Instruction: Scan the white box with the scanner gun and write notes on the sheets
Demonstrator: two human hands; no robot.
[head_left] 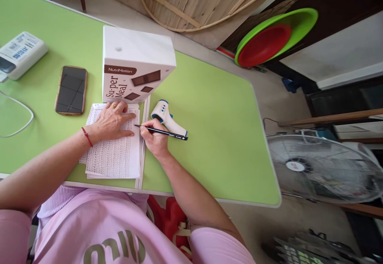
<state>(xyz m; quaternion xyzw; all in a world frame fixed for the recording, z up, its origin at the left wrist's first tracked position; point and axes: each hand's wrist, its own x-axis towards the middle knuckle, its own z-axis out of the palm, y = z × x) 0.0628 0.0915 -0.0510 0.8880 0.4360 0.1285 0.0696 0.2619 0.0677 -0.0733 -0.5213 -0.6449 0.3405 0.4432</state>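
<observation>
My left hand (115,121) lies flat with its fingers apart on a stack of paper sheets (115,158) covered in dense rows of small writing. A black pen (170,133) is pinched in my right hand (155,139), its tip pointing left at the right margin of the top sheet. Whether the tip touches the paper, I cannot tell. Just beyond my right hand lies a white and blue infrared thermometer (169,118), partly hidden by that hand. A white "NutriMotion Su-per Meal" box (139,56) stands upright at the far edge of the sheets.
On the green folding table (215,136), a phone (71,90) lies left of the papers, with a white power bank (22,54) and cable farther left. Off the table's right side stands a fan (323,168). Green and red basins (275,36) lean beyond the far side.
</observation>
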